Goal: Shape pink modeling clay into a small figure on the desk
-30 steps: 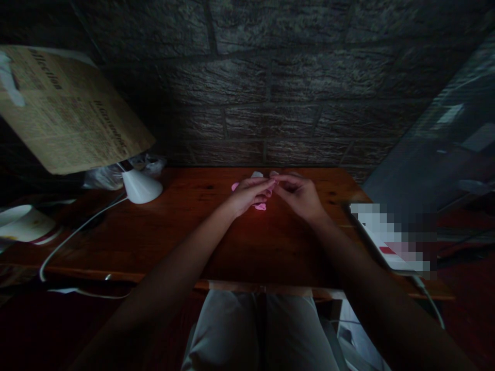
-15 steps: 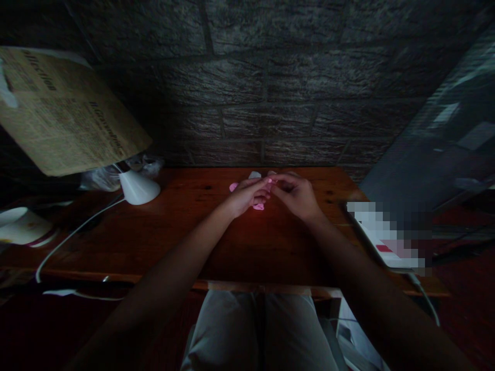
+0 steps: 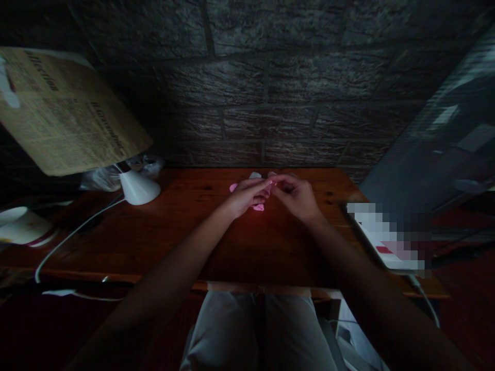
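The left hand (image 3: pixel 249 197) arches over pink clay-like material (image 3: pixel 258 207) on the wooden table (image 3: pixel 170 226), probably to steady it; I cannot tell whether its curled fingers grip anything. At its three o'clock, the right hand (image 3: pixel 300 195) has thumb and forefinger drawn together, apparently pinching a pink bit by the left fingertips, a light hold that would suit something small and soft. Pink shows at the left hand's ten o'clock and five o'clock (one piece or several, the dimness hides), so its long axis and pointing cannot be told. A whitish piece (image 3: pixel 255 175) lies toward twelve. The newspaper-print lamp (image 3: pixel 77 118) stands toward nine, likely kept clear of both arms.
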{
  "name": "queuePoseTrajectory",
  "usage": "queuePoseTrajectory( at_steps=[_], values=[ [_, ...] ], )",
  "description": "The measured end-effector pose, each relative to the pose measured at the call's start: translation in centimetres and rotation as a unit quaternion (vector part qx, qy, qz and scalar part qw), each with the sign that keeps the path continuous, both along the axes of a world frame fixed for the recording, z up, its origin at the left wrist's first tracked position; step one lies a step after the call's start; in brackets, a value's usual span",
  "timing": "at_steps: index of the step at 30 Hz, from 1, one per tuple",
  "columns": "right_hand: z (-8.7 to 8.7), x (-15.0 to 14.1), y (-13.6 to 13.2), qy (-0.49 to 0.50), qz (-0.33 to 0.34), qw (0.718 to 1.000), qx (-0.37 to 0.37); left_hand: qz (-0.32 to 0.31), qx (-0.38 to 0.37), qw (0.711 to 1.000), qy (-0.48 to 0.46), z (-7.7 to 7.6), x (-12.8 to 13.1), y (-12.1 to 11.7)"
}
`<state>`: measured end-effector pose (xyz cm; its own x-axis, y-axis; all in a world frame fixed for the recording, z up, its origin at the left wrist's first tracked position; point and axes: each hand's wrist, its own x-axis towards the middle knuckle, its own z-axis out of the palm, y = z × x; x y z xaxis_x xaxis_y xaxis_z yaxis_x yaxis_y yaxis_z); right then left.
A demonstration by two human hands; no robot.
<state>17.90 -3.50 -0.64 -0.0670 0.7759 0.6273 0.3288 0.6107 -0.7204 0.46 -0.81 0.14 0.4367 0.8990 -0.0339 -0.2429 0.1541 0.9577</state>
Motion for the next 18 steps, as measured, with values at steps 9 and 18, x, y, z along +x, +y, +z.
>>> queuePoseTrajectory(
  at_steps=[9,18],
  values=[
    [-0.13,-0.07,0.11,-0.001,0.006,1.0,0.01,0.002,0.004,1.0,0.001,-0.01,0.02,-0.02],
    [-0.11,-0.2,0.06,0.013,0.015,1.0,0.0,-0.002,0.003,1.0,0.004,0.24,-0.14,-0.15]
  ],
)
